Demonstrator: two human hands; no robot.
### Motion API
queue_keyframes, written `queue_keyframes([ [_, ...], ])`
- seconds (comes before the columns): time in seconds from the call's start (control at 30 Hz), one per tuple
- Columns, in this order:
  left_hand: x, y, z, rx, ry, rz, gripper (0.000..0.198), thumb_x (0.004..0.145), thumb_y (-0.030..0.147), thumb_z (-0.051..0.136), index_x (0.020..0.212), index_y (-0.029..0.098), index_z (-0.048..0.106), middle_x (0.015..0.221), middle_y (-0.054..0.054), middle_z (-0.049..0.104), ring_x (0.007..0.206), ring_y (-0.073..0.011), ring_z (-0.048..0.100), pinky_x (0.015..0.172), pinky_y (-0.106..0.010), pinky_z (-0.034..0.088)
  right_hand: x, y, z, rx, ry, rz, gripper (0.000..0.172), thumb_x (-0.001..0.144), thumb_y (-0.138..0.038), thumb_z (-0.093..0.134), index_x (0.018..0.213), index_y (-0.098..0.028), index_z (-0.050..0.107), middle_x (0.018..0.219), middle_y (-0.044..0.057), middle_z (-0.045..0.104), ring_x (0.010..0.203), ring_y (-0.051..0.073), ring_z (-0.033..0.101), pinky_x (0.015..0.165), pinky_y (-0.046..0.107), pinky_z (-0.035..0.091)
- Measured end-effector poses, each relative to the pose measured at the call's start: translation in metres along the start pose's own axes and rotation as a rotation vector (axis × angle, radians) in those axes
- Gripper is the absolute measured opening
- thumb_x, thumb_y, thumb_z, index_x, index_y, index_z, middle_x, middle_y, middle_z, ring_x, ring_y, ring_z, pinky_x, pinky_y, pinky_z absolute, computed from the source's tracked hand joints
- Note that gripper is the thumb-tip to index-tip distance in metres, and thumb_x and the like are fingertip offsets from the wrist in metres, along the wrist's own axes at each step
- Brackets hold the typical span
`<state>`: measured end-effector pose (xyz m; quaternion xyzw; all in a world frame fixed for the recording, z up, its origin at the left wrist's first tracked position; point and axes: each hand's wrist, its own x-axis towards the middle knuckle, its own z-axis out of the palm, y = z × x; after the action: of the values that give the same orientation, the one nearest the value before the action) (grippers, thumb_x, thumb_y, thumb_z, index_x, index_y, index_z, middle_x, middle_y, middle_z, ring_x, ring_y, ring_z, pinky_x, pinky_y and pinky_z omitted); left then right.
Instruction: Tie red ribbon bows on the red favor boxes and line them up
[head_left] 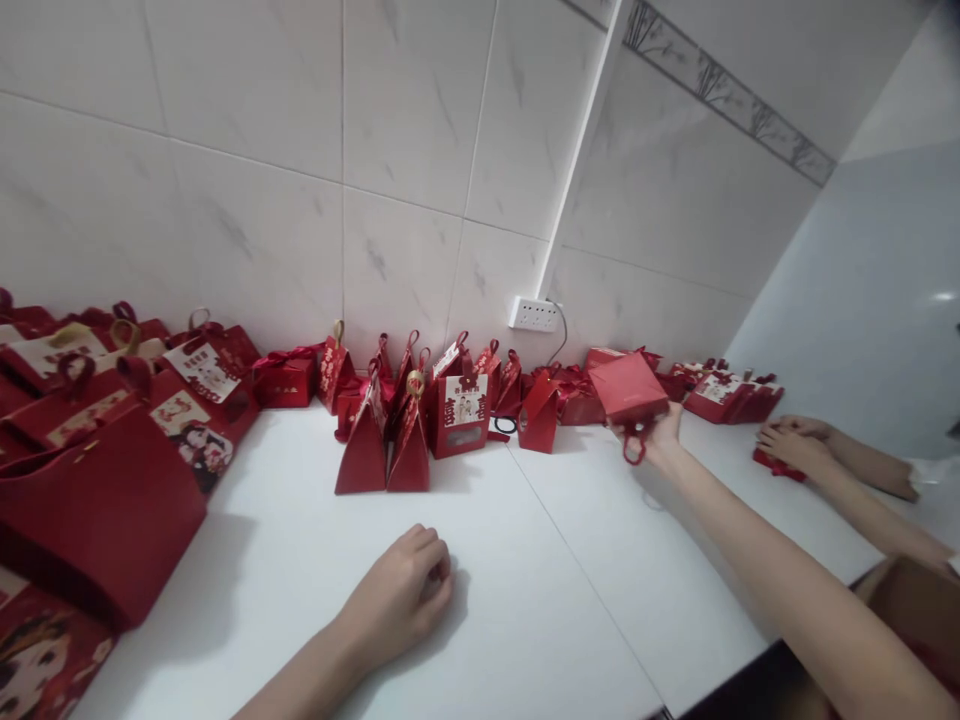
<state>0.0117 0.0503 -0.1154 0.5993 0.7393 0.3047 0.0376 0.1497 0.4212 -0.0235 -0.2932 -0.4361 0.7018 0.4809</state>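
My left hand (401, 590) rests on the white counter (525, 580), fingers curled into a loose fist with nothing visible in it. My right hand (660, 435) reaches far forward and grips a red gift box (626, 388) with a red ribbon loop hanging under it, held just above the counter near the back row. Two red triangular boxes (382, 440) stand upright ahead of my left hand. Behind them is a red box with a picture label (459, 412).
Several red gift boxes and bags line the tiled wall, with a large red bag (97, 510) at the left. A white socket strip (534, 314) hangs on the wall. Another person's hands (791, 440) work on a red item at the right.
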Motion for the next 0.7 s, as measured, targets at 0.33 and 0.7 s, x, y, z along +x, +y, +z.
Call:
queue_keyframes([
  [0.33, -0.01, 0.004, -0.007, -0.177, 0.228, 0.126, 0.016, 0.084, 0.031, 0.04, 0.077, 0.019, 0.048, 0.079, -0.005, 0.053, 0.076, -0.0176, 0.048, 0.068, -0.031, 0.042, -0.141, 0.038, 0.102, -0.102, -0.603, 0.381, 0.04, 0.074, -0.061, 0.044, 0.076, -0.022, 0.053, 0.066, 0.004, 0.06, 0.06, 0.02, 0.057, 0.049, 0.03, 0.046],
  [0.7, -0.021, 0.009, -0.013, -0.09, 0.286, 0.494, 0.018, 0.072, 0.037, 0.042, 0.063, 0.023, 0.037, 0.059, -0.003, 0.047, 0.058, -0.0175, 0.041, 0.058, -0.033, 0.038, -0.211, 0.09, 0.173, 0.102, -0.772, 0.453, 0.04, 0.08, -0.058, 0.043, 0.081, -0.021, 0.056, 0.071, 0.003, 0.061, 0.065, 0.02, 0.058, 0.063, 0.035, 0.053],
])
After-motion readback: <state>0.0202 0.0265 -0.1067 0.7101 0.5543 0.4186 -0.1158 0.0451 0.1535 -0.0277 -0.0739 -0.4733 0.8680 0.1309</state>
